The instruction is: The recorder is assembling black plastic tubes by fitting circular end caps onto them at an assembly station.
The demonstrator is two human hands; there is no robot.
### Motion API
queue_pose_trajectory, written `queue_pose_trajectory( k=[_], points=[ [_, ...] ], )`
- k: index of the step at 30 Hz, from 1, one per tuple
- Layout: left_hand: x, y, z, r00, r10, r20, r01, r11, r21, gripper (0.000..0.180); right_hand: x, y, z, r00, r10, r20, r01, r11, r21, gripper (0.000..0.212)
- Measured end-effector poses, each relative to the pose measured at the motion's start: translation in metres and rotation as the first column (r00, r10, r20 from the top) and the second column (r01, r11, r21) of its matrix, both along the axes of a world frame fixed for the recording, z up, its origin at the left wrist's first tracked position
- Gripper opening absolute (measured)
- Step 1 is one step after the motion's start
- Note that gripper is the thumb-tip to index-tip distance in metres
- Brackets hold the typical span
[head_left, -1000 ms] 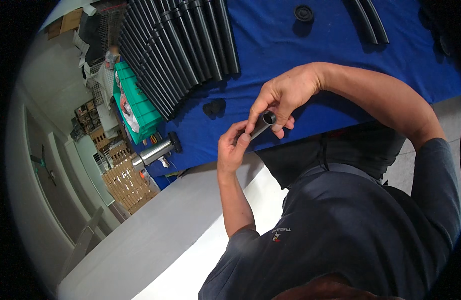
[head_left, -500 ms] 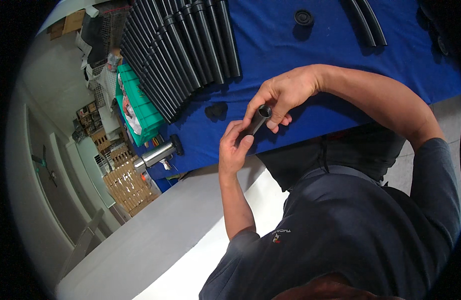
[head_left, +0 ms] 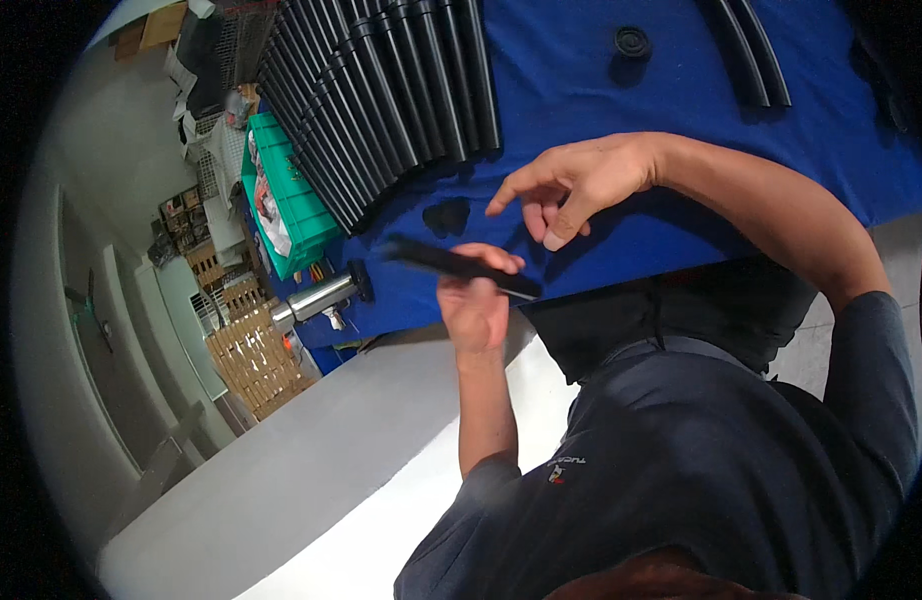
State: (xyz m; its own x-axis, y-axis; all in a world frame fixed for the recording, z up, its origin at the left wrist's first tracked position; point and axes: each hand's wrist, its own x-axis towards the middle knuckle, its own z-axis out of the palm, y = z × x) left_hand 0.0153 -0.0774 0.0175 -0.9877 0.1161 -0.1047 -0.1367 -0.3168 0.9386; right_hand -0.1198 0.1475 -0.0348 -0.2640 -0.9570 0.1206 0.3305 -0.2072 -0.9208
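Note:
Near the table's front edge my left hand (head_left: 475,308) is closed around a short black tube (head_left: 451,265). The tube lies almost level across the fingers, and its left end is smeared by motion. To its right, my right hand (head_left: 571,195) hovers over the blue cloth with nothing in it, index finger stretched out and the other fingers loosely bent. Just beyond the tube, a small dark piece (head_left: 447,216) rests on the cloth; its exact kind does not show.
Long black tubes (head_left: 401,100) lie side by side at the far left of the blue-covered table (head_left: 551,70). Beside them stands a green crate (head_left: 303,215) with things inside, and a silver cylinder (head_left: 321,298). A round black cap (head_left: 632,42) and two curved tubes (head_left: 746,60) lie far right.
My right hand has let go of the black tube and drawn slightly right. My left hand has swung the tube from pointing upward to lying nearly level toward the left.

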Motion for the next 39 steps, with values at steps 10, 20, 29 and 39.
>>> queue_pose_trajectory(
  k=[10, 20, 29, 39],
  points=[
    [0.021, 0.011, -0.037, 0.883, 0.285, 0.373, -0.433, 0.8, 0.416, 0.037, 0.006, -0.007, -0.004, 0.997, -0.004, -0.082, -0.004, 0.995, -0.095, 0.061],
    [0.03, 0.038, -0.008, 0.975, 0.193, -0.11, -0.217, 0.722, -0.657, 0.017, 0.002, 0.004, 0.004, 0.996, -0.022, 0.085, 0.025, 0.999, -0.032, 0.05],
    [-0.002, 0.024, -0.003, 0.972, 0.002, -0.235, -0.226, 0.266, -0.937, 0.032, 0.005, -0.001, 0.001, 1.0, -0.031, -0.005, 0.031, 0.999, -0.019, 0.045],
    [0.006, 0.03, 0.008, 0.83, -0.297, -0.472, -0.508, -0.054, -0.86, 0.022, 0.003, 0.001, 0.002, 0.998, -0.055, 0.012, 0.055, 0.998, -0.015, 0.044]
  ],
)
